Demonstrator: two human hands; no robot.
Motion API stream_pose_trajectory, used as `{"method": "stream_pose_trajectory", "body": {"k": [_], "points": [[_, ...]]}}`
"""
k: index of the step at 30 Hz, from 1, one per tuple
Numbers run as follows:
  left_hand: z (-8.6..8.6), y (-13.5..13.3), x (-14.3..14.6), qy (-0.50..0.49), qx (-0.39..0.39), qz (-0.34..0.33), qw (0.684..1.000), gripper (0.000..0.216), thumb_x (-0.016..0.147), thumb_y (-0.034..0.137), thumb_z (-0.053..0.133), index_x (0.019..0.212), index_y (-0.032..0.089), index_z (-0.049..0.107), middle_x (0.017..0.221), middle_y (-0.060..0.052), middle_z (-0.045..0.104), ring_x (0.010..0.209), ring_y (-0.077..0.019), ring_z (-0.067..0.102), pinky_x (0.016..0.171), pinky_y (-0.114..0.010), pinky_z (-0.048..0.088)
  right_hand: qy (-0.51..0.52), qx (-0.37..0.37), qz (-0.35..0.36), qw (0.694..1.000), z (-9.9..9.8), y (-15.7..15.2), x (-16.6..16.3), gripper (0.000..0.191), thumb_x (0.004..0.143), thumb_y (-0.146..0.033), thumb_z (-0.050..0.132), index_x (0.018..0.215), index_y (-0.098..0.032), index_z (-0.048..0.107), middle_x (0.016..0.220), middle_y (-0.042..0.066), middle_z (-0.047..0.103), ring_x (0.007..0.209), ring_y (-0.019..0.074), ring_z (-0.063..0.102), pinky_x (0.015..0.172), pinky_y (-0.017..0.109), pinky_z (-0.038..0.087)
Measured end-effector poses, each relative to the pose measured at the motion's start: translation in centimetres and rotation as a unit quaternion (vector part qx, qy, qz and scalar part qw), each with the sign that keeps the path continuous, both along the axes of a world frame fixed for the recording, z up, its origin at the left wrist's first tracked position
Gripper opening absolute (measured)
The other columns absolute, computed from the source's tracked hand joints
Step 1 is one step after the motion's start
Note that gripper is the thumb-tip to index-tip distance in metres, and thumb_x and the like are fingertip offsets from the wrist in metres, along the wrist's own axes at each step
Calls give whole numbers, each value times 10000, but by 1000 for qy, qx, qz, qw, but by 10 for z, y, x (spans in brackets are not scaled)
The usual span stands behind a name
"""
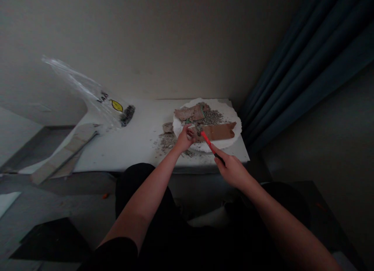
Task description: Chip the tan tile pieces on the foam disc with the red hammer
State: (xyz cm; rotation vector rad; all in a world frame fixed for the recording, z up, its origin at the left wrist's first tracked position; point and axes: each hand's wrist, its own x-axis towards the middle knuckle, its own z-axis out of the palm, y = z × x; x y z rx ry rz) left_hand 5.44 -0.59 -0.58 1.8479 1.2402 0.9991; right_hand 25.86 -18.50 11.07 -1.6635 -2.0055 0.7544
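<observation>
My right hand (232, 169) is closed round the handle of a slim red-and-black tool (208, 141). The tool's far end meets the left part of a brown cardboard-like strip (219, 132), beside a small grey clump; the shape of its tip is hard to make out. My left hand (184, 139) has its fingers curled at the strip's left end and seems to grip it. Under the strip lies a round white board (237, 124) with a ragged rim. Behind the strip, a second brown piece (189, 113) rests among grey crumbs (213, 117).
A white table (128, 150) stands against the wall. More crumbs (166, 142) lie left of the board. A clear plastic bag (96, 95) with dark contents stands further left, near long flat strips (66, 152). A blue curtain (292, 72) hangs at right.
</observation>
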Motion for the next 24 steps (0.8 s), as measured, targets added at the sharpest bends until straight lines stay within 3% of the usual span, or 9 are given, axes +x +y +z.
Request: {"method": "stream_pose_trajectory", "body": {"k": [4,15,19,24], "points": [[7,1,-3,0,7,55,998,556,754,63,577,1274,211,450,935,-21,647,796,-126,595,727,-270,471,-20,-8,-2,1000,-5,2,-1,594,973,-226,429,1564,-246,371,1126,114,746,968,282,697,855,375,494],[10,3,-15,64,15,140,988,430,774,82,523,1186,201,491,855,-23,633,749,-163,596,757,-318,470,-48,-20,2,999,-11,3,-3,604,978,-230,425,1575,-263,343,1057,100,760,920,278,707,823,368,499],[6,8,-32,179,-37,193,964,335,767,109,555,1097,170,545,893,-93,648,854,-247,646,807,-378,485,-51,-30,-5,998,-15,5,-4,603,973,-220,429,1569,-271,357,1112,101,752,968,291,702,846,379,499],[-13,14,-56,251,-85,163,950,268,733,173,632,1000,155,618,926,-196,697,948,-350,669,818,-449,496,-31,-3,-22,999,-11,8,6,585,977,-246,432,1560,-247,381,1196,110,726,1026,299,689,888,392,497]]}}
